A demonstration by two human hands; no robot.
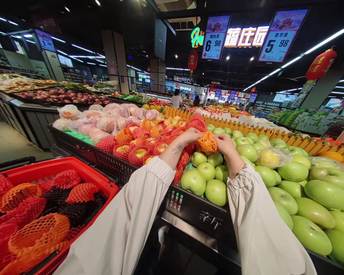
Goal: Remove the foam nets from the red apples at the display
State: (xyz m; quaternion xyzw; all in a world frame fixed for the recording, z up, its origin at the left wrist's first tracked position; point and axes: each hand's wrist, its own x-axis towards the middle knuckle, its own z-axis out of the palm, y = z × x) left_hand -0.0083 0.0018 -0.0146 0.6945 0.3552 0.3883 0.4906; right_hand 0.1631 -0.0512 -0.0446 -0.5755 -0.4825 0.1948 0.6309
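Note:
Between my two hands is an orange foam fruit net [207, 143], crumpled, above the line where red apples meet green ones. My left hand [192, 135] pinches its left side with the fingers closed. On its right side my right hand [226, 146] grips it, fingers curled. Whether a fruit sits inside the net cannot be made out. Just below lie green apples [206, 171] in a black crate [195, 208]. Red apples [139, 152], several in red or orange nets, fill the part left of my hands.
A red basket [103, 183] holding loose foam nets [40, 236] stands at the lower left. Bagged pink fruit [109, 123] lies behind it on the display. A yellow picket divider [246, 130] runs along the back. More green apples [312, 210] spread to the right.

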